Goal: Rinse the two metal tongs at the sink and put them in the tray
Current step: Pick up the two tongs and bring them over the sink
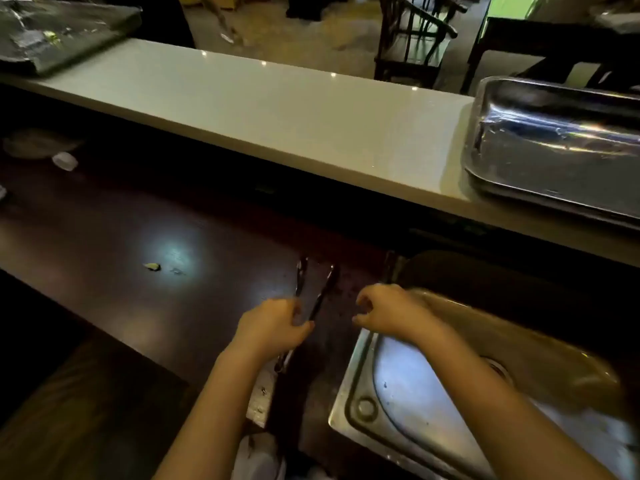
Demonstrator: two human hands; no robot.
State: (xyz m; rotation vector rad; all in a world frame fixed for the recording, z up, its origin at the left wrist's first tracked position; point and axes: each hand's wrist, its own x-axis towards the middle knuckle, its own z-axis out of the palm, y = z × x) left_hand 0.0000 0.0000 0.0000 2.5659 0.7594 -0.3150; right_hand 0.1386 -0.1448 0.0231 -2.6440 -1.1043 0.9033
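My left hand grips a pair of metal tongs over the dark counter, the two arms spread and pointing away from me. Its hinge end sticks out below my palm. My right hand hovers with fingers curled and apart just right of the tongs, above the left rim of the steel sink, holding nothing. A shiny metal tray sits on the pale raised ledge at the far right. I cannot make out a second pair of tongs.
The pale ledge runs across behind the dark counter. A small scrap lies on the counter to the left. A dark tray with clutter is at the far left. Chairs stand beyond the ledge.
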